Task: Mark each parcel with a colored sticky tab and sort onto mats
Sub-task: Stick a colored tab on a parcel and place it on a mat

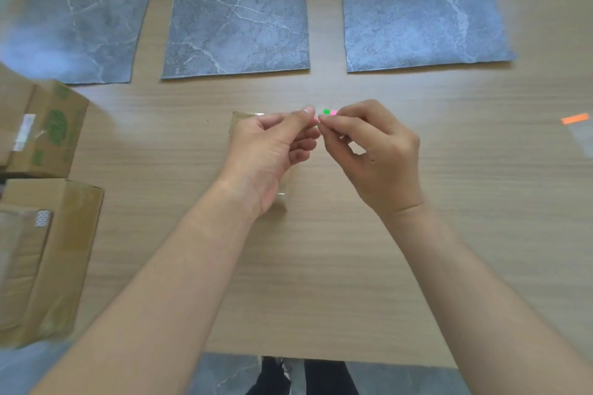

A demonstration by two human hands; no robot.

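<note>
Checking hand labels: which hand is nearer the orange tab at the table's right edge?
Right. The right hand sits mid-table, well left of the orange tab; the left hand is farther left, beyond it. Both pinch the sticky tabs between them.

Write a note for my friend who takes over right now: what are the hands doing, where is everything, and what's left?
Left hand and right hand: both pinch the little green and pink sticky tabs between them, above the table.
Parcels: cardboard boxes stacked at the table's left edge; no tab shows on them.
Mats: three grey ones side by side at the far side, with no parcel on any.
Orange tab: lying at the far right.
Done: nothing sorted.
Left: peel a tab, mark each parcel, sort onto mats.
</note>
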